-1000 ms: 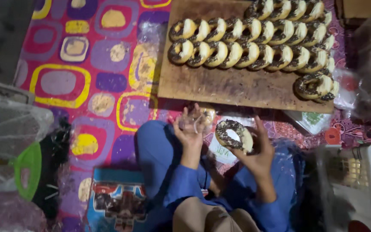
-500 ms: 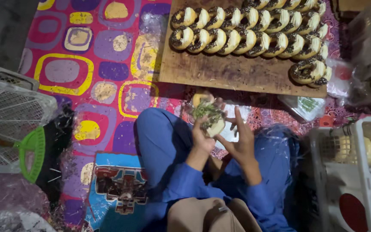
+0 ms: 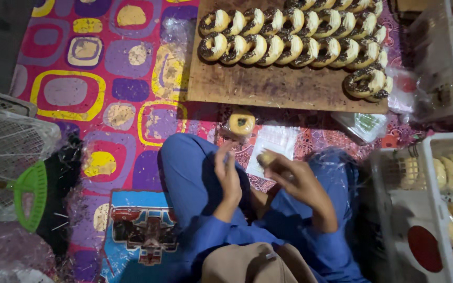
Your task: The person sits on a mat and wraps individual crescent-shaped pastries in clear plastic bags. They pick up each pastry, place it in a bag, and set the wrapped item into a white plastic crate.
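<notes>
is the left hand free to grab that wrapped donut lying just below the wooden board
Probably yes. The left hand is raised, fingers spread and empty, and the wrapped donut lies on the mat just ahead of it with nothing between. The right hand holds a small pale piece.

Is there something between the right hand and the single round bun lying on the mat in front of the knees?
Nothing visible lies between them. The right hand is raised above the lap, and the bun, in clear wrap, sits apart below the wooden board.

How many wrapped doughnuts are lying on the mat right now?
1: the wrapped doughnut lies on the mat just below the wooden board, ahead of the left hand. Others may be hidden.
</notes>
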